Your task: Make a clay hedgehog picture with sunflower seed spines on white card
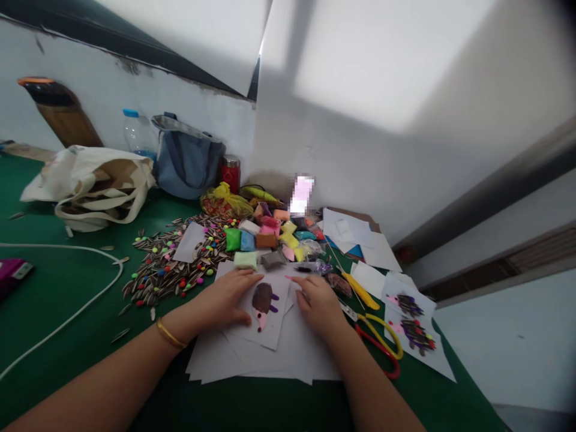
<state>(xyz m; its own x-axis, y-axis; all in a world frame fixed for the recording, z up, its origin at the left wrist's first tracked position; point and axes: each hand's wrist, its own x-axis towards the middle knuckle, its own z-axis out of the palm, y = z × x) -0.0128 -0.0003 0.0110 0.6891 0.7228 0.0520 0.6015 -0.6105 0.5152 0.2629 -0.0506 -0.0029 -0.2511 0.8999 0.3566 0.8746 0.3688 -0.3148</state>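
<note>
A small white card [270, 336] with a clay hedgehog [262, 298] lies on a stack of white paper [310, 360]. The hedgehog has a brown body, a pink face and purple feet. My left hand [227, 298] rests at the card's left side with fingers spread and nothing visible in them. To the right of the card, my right hand [318, 302] has its index finger and thumb close together, with a small pink bit [288, 277] at the index fingertip. How it is held is too small to tell.
Sunflower seeds with coloured balls [168, 270] are piled at the left, beyond them bags and bottles. Coloured clay packets [266, 240] sit behind the paper. Red and yellow scissors [378, 339], a yellow cutter [361, 291] and finished hedgehog cards [434, 354] lie right.
</note>
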